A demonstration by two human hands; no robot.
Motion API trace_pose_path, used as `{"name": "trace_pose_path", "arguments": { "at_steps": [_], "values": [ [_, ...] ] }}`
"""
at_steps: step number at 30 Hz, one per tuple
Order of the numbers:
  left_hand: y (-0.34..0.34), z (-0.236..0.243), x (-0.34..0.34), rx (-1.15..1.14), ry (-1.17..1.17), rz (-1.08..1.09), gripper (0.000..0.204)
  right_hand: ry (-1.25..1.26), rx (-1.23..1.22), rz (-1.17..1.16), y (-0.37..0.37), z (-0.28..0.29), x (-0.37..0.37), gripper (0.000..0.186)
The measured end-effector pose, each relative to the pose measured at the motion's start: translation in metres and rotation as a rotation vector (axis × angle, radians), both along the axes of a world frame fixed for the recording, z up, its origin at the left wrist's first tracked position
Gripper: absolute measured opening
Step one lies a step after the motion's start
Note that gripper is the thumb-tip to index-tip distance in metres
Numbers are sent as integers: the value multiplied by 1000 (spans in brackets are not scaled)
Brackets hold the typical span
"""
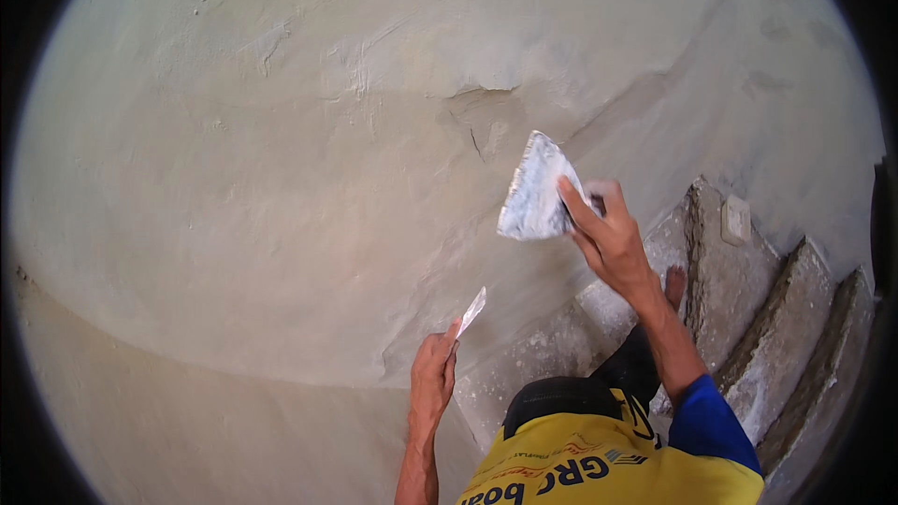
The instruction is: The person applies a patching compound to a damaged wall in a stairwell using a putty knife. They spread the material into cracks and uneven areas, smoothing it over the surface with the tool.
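My right hand (608, 236) grips a wide putty knife (540, 192), its flared blade smeared with white and bluish filler along the face and edge. The blade is held up in front of the plastered wall (281, 196); whether it touches the surface I cannot tell. Lower and to the left, my left hand (434, 369) is closed round a smaller putty knife (472, 310), whose narrow, whitish blade points up and to the right. Above the wide blade, the wall has a chipped, cracked patch (482, 112).
Rough concrete steps (734, 290) run along the right side, with a small pale block (735, 220) on one of them. My bare foot (675, 285) stands by the steps. A curved edge (215, 365) crosses the wall at the lower left.
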State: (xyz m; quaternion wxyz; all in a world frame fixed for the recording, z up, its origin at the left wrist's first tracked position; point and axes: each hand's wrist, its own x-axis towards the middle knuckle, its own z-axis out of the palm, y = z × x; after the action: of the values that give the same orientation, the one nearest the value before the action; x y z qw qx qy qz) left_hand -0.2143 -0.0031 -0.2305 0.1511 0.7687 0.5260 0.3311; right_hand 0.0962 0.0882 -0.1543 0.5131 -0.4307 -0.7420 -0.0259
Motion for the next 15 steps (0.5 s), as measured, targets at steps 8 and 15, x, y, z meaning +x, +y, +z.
{"name": "trace_pose_path", "arguments": {
  "at_steps": [8, 15],
  "values": [
    [-13, -28, -18, -228, -87, 96, 46, -185, 299, -124, 90, -19, 7, 78],
    [-13, -42, -20, -280, -115, 113, 45, -194, 220, -344, 90, -50, 10, 81]
  ]
}}
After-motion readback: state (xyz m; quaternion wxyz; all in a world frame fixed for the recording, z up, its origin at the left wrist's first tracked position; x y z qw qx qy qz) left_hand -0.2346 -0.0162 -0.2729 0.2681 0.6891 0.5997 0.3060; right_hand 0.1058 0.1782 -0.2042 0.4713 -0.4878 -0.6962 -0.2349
